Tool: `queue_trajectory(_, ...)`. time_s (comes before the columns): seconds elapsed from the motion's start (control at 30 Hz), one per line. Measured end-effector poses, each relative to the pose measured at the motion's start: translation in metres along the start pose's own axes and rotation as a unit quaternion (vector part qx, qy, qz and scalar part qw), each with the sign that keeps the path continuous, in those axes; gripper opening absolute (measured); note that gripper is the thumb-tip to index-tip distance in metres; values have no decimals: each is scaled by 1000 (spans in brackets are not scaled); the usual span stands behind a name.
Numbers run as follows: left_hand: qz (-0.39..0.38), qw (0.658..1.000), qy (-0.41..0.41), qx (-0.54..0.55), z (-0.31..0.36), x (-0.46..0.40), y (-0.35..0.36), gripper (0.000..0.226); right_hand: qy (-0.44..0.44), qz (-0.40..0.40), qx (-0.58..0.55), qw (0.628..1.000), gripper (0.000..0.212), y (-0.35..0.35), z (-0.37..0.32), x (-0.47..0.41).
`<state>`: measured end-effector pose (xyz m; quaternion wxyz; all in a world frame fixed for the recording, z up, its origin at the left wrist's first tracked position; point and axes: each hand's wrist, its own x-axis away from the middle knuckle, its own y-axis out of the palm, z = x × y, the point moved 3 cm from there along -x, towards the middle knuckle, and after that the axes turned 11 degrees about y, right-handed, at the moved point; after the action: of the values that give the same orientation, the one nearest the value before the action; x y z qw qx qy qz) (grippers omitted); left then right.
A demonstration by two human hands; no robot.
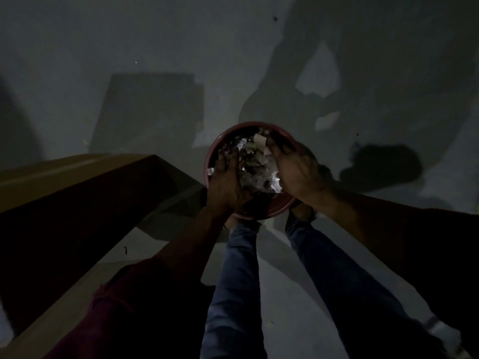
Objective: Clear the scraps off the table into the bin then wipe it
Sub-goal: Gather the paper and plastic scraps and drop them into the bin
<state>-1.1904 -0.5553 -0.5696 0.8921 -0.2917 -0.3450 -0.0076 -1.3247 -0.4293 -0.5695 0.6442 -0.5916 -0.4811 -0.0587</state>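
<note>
Down at the bottom of the view, two legs in blue jeans (233,281) stand on a pale floor (280,294), feet right behind a round reddish bin (215,146). Just above the bin's mouth, the left hand (225,182) and right hand (293,169) face each other, fingers loosely curved, cupping a heap of paper scraps (255,164) between the palms. Whether the heap rests wholly in the hands or partly on rubbish already in the bin, I cannot tell in this dim light.

By my reading, the clearing step is at its end or nearly so: this load is about to drop in. Whether more scraps lie on the table cannot be seen, and wiping is not yet begun; no cloth shows.

Left of the bin, a corner of the yellowish table (77,172) juts in, close to the left forearm. Farther off, only the grey wall (155,47), crossed by heavy shadows.
</note>
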Motion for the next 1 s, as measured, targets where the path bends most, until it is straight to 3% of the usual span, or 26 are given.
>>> queue_trajectory(0.1, -3, 1000, -19, 8, 9, 7, -15, 118, 4, 17, 15, 1000, 83, -24, -3, 21)
queue_trajectory(0.2, -6, 1000, -8, -19, 5, 17, -26, 109, 11, -6, 5, 1000, 55, -53, -5, 43)
queue_trajectory(0.33, -75, 996, -20, -32, 29, 64, -47, 73, -7, -39, -54, 998, 39, -102, -15, 99)
queue_trajectory(0.4, -80, 996, -41, -25, 67, 107, -74, 58, -22, -75, -25, 997, 36, -135, -26, 139)
queue_trajectory(0.57, -11, 996, -92, 0, 156, 228, -135, 45, -74, -113, 6, 991, 38, -235, -55, 251)
queue_trajectory(0.7, 89, 985, -111, 94, 226, 325, -173, 59, -119, -66, 7, 991, 38, -302, -88, 332)
queue_trajectory(0.77, 150, 971, -122, 139, 249, 371, -179, 61, -146, -50, 5, 988, 41, -311, -103, 358)
queue_trajectory(0.83, 208, 951, -137, 184, 258, 414, -173, 61, -190, -36, 28, 981, 31, -301, -116, 370)
queue_trajectory(1.0, 303, 892, -169, 289, 242, 508, -127, 66, -285, -26, 88, 954, 23, -295, -185, 465)
